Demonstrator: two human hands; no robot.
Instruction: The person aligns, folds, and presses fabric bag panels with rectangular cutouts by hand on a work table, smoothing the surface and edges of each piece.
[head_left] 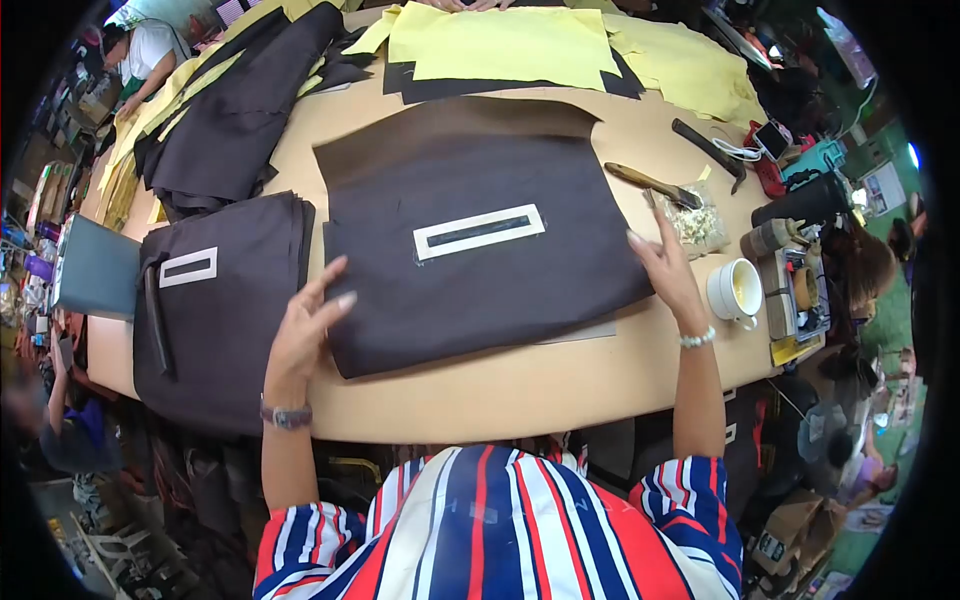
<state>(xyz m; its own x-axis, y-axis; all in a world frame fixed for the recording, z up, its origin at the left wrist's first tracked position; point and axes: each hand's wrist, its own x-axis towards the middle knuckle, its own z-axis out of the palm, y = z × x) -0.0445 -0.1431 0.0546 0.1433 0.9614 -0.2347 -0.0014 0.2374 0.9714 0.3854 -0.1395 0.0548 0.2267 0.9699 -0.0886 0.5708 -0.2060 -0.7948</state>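
Observation:
A dark brown leather panel lies in the middle of the table, its far edge curled up to show a lighter brown underside. A white rectangular frame with a dark slot sits at its centre. My left hand is at the panel's left edge, thumb and fingers apart. At the right edge is my right hand, its fingers spread beside the panel. To the left, a stack of similar dark panels bears another white frame and a dark bar-like tool.
Yellow sheets lie at the back, dark pieces back left. On the right are a brush, a bag of scraps, a white cup, a black hammer-like tool and bottles. A person is back left.

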